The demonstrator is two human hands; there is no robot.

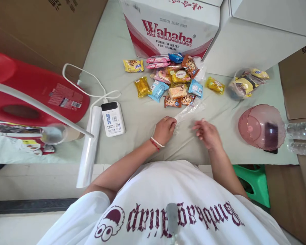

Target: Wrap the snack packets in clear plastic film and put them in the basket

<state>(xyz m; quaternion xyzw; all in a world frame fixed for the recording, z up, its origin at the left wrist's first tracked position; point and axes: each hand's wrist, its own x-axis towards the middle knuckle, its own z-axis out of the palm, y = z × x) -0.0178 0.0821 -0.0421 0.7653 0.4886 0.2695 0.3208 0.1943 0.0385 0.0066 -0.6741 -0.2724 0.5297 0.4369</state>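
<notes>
My left hand [165,130] is closed, its fingertips pinched on the edge of a clear plastic bag [192,108]. To the right of it, my right hand [208,134] hovers above the cloth, fingers apart and slightly curled, with nothing visible in them. The thin bag stretches from my left hand up toward a pile of wrapped snacks. Among these are a yellow snack packet [180,76], a light blue packet [158,90], pink wafer packets [158,62] and a brown cookie packet [190,66]. One yellow packet [214,85] lies apart on the right.
Behind the snacks stands a Wahaha water carton [172,34]. On the left are a white power bank [113,119] with a cable, a plastic roll [89,149] and a red jug [35,88]. A pink bowl [252,126] and a filled clear bag [247,83] are on the right.
</notes>
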